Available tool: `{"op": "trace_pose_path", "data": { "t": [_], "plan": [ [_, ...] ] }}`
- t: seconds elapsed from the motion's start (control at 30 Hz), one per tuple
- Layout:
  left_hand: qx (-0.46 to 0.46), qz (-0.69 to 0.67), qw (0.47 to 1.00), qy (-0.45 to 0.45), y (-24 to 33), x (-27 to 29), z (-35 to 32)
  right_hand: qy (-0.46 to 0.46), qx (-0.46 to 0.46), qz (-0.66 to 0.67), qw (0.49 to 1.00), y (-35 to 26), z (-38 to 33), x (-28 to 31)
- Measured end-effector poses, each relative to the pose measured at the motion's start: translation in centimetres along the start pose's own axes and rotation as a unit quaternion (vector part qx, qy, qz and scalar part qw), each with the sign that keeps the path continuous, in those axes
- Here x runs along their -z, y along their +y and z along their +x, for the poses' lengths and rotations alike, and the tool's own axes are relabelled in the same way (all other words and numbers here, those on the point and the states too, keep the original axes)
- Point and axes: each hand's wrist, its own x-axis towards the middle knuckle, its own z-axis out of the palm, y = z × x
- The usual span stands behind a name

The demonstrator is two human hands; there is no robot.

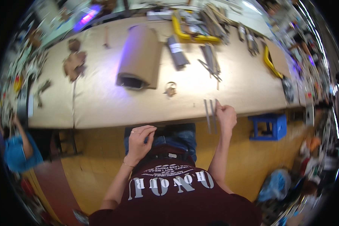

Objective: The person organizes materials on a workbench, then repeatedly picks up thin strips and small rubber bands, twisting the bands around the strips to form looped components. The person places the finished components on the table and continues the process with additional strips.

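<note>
At the table's front edge, my right hand (226, 116) is closed in a pinch on thin grey strips (213, 117). Two of them show, side by side, hanging partly past the edge. Over my lap, my left hand (140, 141) has its fingers bent and pressed together; whatever they hold, if anything, is too small to make out. A small ring-shaped roll (171, 89) lies on the table between and beyond my hands. Farther back is a loose bunch of dark and tan strips (211, 62), with a banded grey bundle (178, 54) to its left.
A large brown roll of sheet material (139, 56) lies left of centre on the tan table (98, 101). Brown scraps (75, 64) are farther left. A yellow tray (180, 35) with bundles stands at the back. A blue stool (269, 127) is at right; another person's arm (23, 137) shows at left.
</note>
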Motion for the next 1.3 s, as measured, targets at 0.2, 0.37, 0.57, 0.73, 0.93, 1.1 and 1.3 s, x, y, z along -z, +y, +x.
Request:
{"op": "trace_pose_path", "data": {
  "t": [0.2,0.37,0.57,0.73,0.93,1.1,1.3],
  "plan": [
    [0.088,0.043,0.995,-0.031,-1.8,-0.3,-4.9,-0.008,-0.04,-0.142,0.989,0.8,1.0,-0.1],
    [0.141,0.093,0.982,-0.089,-4.6,-0.8,-7.8,0.007,-0.032,-0.155,0.987,2.0,2.1,-1.1],
    [0.117,0.092,0.982,-0.115,-5.3,-3.1,-8.1,-0.103,0.07,0.127,0.984,5.6,5.4,-2.4],
    [0.112,0.019,0.992,-0.06,-5.8,-3.6,-8.7,-0.15,0.009,0.118,0.982,6.7,7.4,-1.4],
    [0.172,0.052,0.984,-0.015,-7.6,-4.5,-7.9,0.005,0.047,-0.032,0.998,6.1,9.7,1.2],
    [0.158,0.045,0.929,-0.331,-10.7,-11.7,-0.1,0.075,0.091,0.078,0.99,6.7,12.2,0.4],
    [0.225,0.077,0.872,-0.427,-19.3,-16.1,7.4,0.273,-0.006,-0.022,0.962,6.2,12.3,-3.8]
  ]
}}
